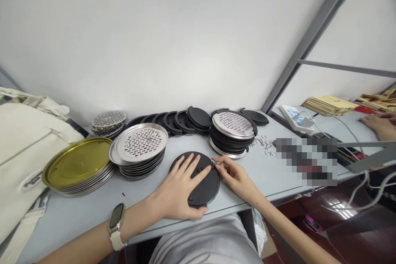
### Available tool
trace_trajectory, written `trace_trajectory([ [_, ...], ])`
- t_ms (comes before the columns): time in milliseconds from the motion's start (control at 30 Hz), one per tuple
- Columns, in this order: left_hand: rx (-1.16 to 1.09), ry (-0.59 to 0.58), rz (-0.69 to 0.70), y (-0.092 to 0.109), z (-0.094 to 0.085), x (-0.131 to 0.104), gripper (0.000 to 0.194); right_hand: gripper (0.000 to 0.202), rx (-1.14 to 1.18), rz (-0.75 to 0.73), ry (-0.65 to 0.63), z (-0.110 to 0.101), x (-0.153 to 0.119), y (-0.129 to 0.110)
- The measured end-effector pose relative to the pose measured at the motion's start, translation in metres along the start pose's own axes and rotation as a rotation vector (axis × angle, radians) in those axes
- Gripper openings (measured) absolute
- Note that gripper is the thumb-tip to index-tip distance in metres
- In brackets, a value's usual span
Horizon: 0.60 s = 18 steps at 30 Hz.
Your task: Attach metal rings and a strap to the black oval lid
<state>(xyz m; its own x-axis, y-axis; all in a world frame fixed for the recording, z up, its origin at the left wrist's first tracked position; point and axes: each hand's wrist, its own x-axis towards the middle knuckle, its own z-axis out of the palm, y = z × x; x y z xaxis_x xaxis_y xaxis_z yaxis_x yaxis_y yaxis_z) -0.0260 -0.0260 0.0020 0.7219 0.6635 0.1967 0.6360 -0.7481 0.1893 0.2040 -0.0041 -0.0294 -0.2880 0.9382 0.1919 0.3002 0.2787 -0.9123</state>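
A round black disc [204, 187] lies on the grey table near its front edge. My left hand [181, 185] rests flat on it with the fingers spread. At the disc's upper right rim, my right hand [232, 173] pinches a small metal ring [213, 162]; its exact shape is partly hidden by the fingertips. Behind my right hand stands a stack of black discs [227, 142] topped by a silver perforated plate [232, 123]. Several loose metal rings and clips [265, 144] are scattered to its right.
To the left are stacked perforated plates [139, 144], gold-coloured lids [80, 161] and a cream bag [21, 152]. Black curved pieces [168, 121] line the wall. A metal frame post [287, 74] rises at the right, and beyond it another person's hand [379, 123] shows near yellowish sheets [331, 104].
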Motion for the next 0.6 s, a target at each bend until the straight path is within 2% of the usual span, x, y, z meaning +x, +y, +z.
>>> trace_trajectory([
  [133, -0.001, -0.006, 0.002, 0.0001, -0.0007, 0.0001, 0.096, 0.025, -0.003, -0.021, -0.034, -0.0029, 0.0001, -0.0011],
  [600, -0.021, 0.020, 0.017, -0.0005, -0.0004, -0.0002, 0.097, 0.028, -0.020, 0.001, -0.023, -0.0028, 0.0012, -0.0028],
])
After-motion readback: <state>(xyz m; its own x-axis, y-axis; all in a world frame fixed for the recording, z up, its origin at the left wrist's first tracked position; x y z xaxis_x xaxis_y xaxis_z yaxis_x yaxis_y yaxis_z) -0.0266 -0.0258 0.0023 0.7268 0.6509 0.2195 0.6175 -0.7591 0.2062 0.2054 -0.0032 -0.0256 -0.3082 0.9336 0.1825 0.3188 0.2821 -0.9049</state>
